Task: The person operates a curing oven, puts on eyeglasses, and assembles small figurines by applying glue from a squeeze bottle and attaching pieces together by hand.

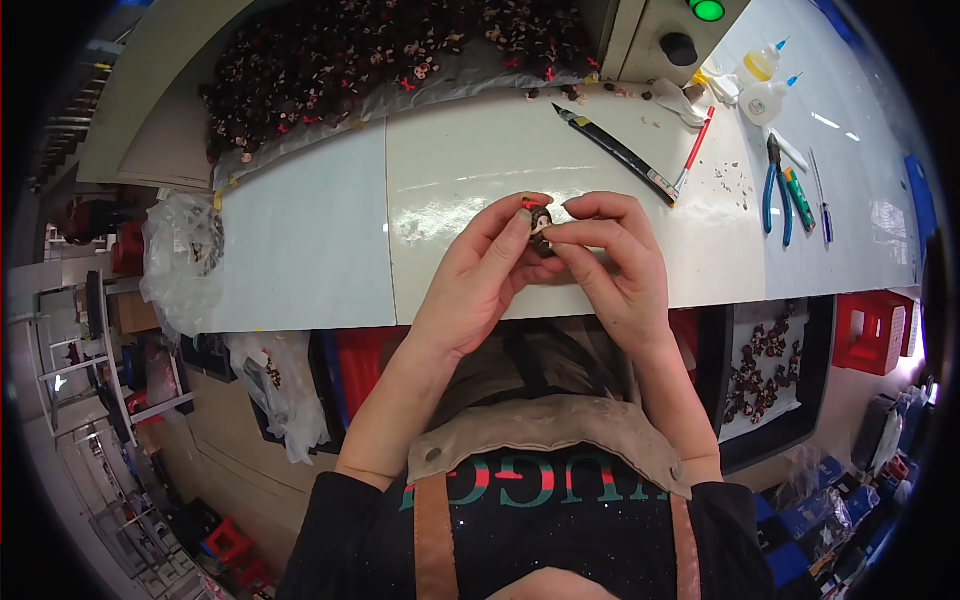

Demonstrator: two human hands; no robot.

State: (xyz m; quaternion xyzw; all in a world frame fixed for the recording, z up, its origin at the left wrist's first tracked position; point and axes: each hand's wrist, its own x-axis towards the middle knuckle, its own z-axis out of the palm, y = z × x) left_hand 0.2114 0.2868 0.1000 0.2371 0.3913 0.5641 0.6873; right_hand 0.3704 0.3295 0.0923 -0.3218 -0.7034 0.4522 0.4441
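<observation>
White tabletop (300, 240), shiny in the middle. Dark small pieces (340, 70) are heaping on a plastic sheet (330, 128) along the far edge, left to middle. Clear plastic bag (175, 255) is drooping over the left edge. Knife (616, 152) is lying diagonally right of center, red stick (699, 142) just beside it, crumbs (728, 184) scattering nearby. Pliers (772, 190), green tool (799, 199), screwdriver (822, 195) are lying toward the right edge; two bottles (766, 102) are sitting beyond them.
</observation>
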